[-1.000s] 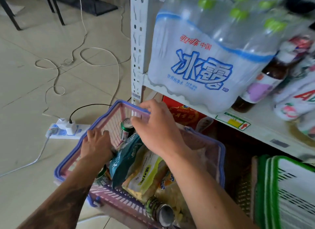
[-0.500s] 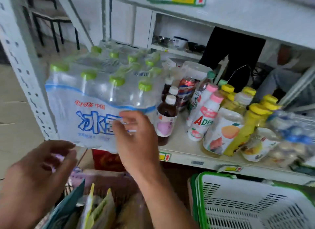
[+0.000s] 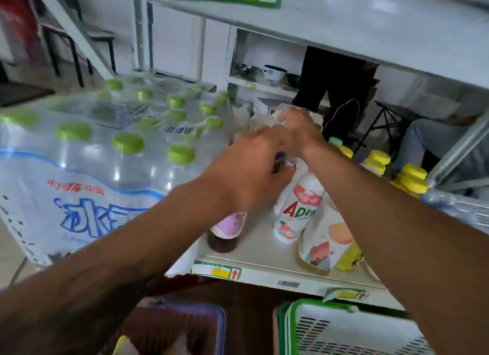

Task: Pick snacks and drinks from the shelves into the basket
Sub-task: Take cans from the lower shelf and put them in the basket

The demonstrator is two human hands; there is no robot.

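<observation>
Both hands reach onto the drinks shelf [image 3: 264,254]: the left hand [image 3: 251,175] is curled among the bottle tops by the white AD bottle [image 3: 296,212], though its grip is hidden and I cannot tell what it holds. The right hand [image 3: 299,132] is further back, its grip equally unclear (motion blur). The purple basket [image 3: 219,325] sits below, beside stacked green baskets [image 3: 317,309], and the shrink-wrapped water pack [image 3: 92,156] fills the shelf's left.

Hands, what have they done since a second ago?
Both hands left the purple basket and rose to the shelf. The left hand now reaches among the bottles beside the AD milk drink; the right hand reaches behind. The water pack stayed put.
</observation>
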